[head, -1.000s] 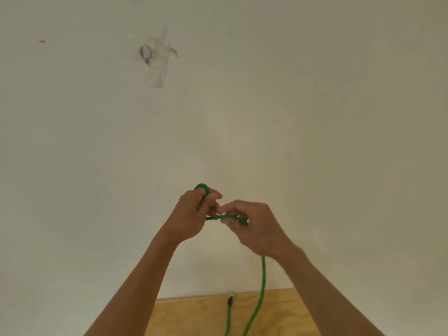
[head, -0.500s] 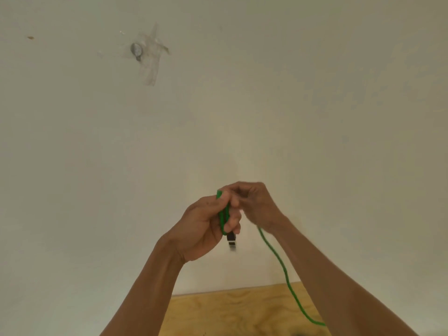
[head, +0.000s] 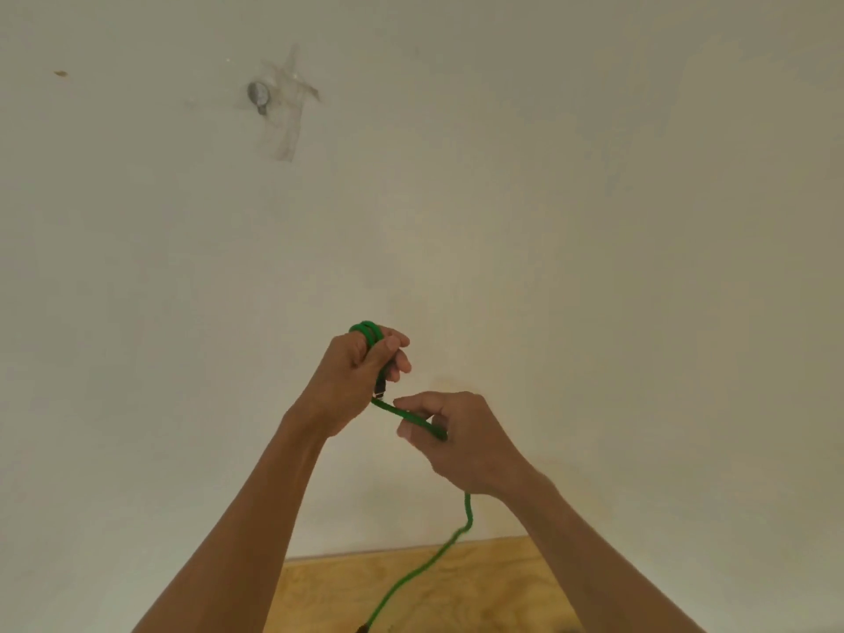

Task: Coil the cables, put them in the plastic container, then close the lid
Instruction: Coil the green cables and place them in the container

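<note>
Readable text: none anywhere in the head view.
Wall [head: 548,175]: plain and pale, with no print, number or sign on it.
Tape patch [head: 285,116]: clear tape on the wall, up and to the left of the hands; it carries no lettering.
Metal piece [head: 257,94]: small and grey, under the tape patch; too small to tell whether it bears any mark.
Green cable [head: 413,418]: no brand or label can be made out on its sheath.
Connector [head: 380,389]: dark, on the green cable just below the left hand's fingers; no marking can be read.
Wooden surface [head: 479,587]: bare grain only, below the hands.
</note>
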